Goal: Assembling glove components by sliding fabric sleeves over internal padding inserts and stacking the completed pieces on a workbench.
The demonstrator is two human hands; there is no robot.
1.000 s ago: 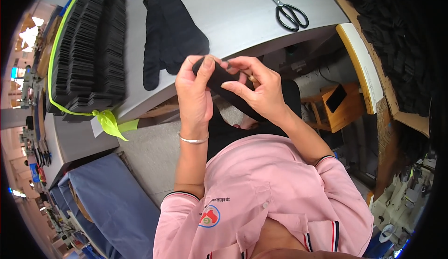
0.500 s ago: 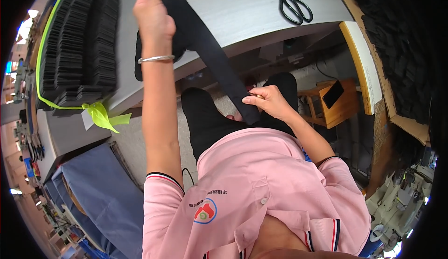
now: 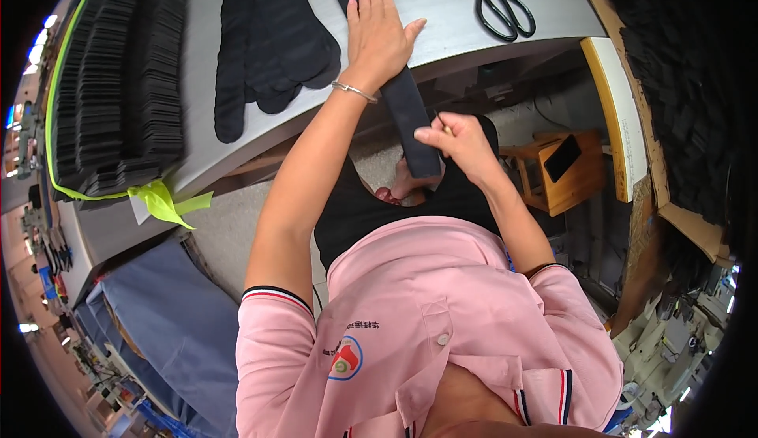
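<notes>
A long black fabric strip (image 3: 407, 110) runs over the near edge of the grey table, its lower end hanging above my lap. My left hand (image 3: 379, 31) lies flat on the strip at the table edge, its fingers stretched out and thumb apart. Beside the hanging part, my right hand (image 3: 462, 144) is closed in a pinch around a thin, small tool (image 3: 447, 129) with a dark tip; its kind is too small to make out. The right thumb is at the strip's edge. Left of my left hand, several black fabric strips (image 3: 276, 35) lie overlapping on the table.
Black-handled scissors (image 3: 505, 13) lie at the table's right. Stacked black pieces (image 3: 134, 75) stand at the left, bound by a yellow-green ribbon (image 3: 162, 205). A wooden stool (image 3: 568, 181) with a phone (image 3: 563, 159) is at my right, near a cardboard box (image 3: 691, 229) of black pieces.
My left hand has let go of the strip's upper part and moved right, flattening onto it. The strip has shifted right, apart from the other strips. My right hand has risen slightly.
</notes>
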